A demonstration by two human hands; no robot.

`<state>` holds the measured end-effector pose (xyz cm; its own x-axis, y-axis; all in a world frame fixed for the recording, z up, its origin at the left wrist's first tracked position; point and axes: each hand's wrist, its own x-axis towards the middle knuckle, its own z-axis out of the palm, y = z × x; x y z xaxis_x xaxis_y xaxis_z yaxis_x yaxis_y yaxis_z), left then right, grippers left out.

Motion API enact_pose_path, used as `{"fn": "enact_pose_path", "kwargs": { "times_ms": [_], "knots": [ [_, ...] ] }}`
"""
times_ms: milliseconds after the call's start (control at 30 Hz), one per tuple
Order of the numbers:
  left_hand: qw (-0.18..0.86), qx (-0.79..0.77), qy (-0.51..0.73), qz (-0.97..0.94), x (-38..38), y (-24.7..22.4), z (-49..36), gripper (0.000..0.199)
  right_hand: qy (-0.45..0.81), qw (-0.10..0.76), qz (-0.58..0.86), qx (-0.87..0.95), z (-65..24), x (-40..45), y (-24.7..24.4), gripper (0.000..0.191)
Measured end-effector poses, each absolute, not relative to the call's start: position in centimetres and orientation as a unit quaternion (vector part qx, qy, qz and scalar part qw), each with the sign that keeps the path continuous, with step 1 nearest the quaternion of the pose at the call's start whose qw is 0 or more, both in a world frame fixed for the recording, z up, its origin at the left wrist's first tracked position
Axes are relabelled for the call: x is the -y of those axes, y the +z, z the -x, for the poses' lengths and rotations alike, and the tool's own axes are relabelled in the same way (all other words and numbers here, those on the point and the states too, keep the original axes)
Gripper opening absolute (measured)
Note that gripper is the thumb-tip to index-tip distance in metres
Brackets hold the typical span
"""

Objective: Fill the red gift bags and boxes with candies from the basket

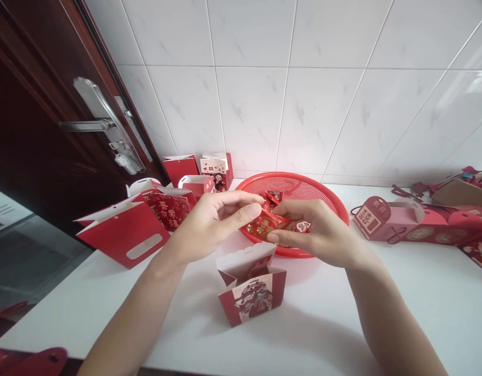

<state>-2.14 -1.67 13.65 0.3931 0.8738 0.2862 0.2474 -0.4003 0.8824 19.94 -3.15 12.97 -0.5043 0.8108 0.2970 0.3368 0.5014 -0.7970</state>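
Both hands are meeting over the near part of the red basket (334, 201), and between them they're holding a shiny red packet (264, 223) with gold print. The left hand (215, 222) is pinching the packet's left end, thumb on the near side and fingers curling behind; the right hand (317, 230) is gripping the other end, its thumb lying along the lower edge and its fingers bending over the top. So the packet is sitting right between the fingertips, clear of the worktop (315, 318), with small red wrapped pieces (274, 197) showing in the basket just behind it. Below the hands, on the nearer side, an open red gift box (252, 295) with a printed picture on its front is standing upright, its white-lined mouth facing up and something red showing inside. Over to the left, more red boxes and bags (134, 237) are standing in a cluster, some by the tiled wall (248, 104), with the dark door (40, 94) and its silver handle beyond. Across on the right, a pink box (385, 219) is resting beside a row of red ones (440, 227), cords lying around them.
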Motion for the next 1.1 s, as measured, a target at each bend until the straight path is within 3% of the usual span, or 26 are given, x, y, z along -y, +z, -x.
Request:
{"fn": "enact_pose_path", "kwargs": {
  "times_ms": [267, 500, 733, 967, 1100],
  "knots": [
    [0.348, -0.377, 0.347, -0.785, 1.3, 13.7, 2.9, 0.035, 0.381, 0.371, 0.337, 0.777, -20.4, 2.7, 13.1, 0.031],
    [0.368, -0.351, 0.337, -0.792, 1.4, 13.8, 2.4, 0.040, 0.420, 0.351, 0.324, 0.771, -20.6, 2.2, 12.9, 0.025],
    [0.348, -0.366, 0.357, -0.786, 1.6, 13.9, 2.5, 0.039, 0.449, 0.354, 0.322, 0.755, -20.8, 2.0, 12.8, 0.025],
    [0.334, -0.371, 0.374, -0.782, 1.4, 13.8, 2.8, 0.019, 0.486, 0.374, 0.325, 0.720, -20.9, 1.5, 12.5, 0.027],
    [0.299, -0.381, 0.389, -0.783, 1.6, 13.6, 2.3, 0.022, 0.470, 0.399, 0.306, 0.725, -20.5, 1.5, 12.2, 0.026]
  ]
}}
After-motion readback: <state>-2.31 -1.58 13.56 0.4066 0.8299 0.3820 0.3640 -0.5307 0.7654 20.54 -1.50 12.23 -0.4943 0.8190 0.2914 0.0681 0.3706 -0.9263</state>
